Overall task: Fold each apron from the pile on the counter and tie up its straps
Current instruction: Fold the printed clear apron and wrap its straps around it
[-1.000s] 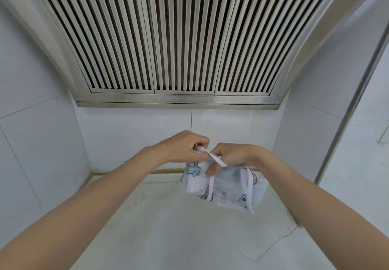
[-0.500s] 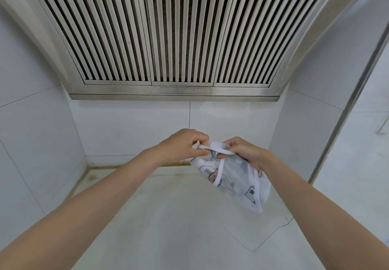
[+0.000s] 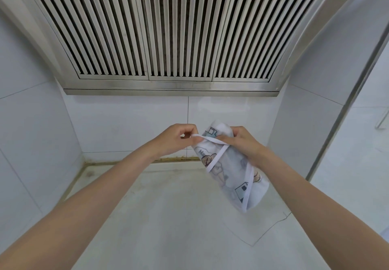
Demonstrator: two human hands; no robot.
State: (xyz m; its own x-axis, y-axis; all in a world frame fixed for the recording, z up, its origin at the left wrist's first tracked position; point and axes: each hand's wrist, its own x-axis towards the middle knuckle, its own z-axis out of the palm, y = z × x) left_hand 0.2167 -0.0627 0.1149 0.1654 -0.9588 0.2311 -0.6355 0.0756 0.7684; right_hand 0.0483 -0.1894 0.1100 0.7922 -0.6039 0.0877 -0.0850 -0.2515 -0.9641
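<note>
Hands at work under a steel range hood (image 3: 147,27): folded apron (image 3: 229,168) held in midair above the bench (image 3: 168,217), gripped by right hand (image 3: 242,141), white strap (image 3: 210,140) pinched by left hand (image 3: 176,137). Best kept taut, wrapped snugly, knotted close against the bundle.

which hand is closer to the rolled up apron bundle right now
The right hand. It grips the upper end of the apron bundle directly. The left hand sits just to the bundle's left, pinching only the white strap that leads across to it.
</note>
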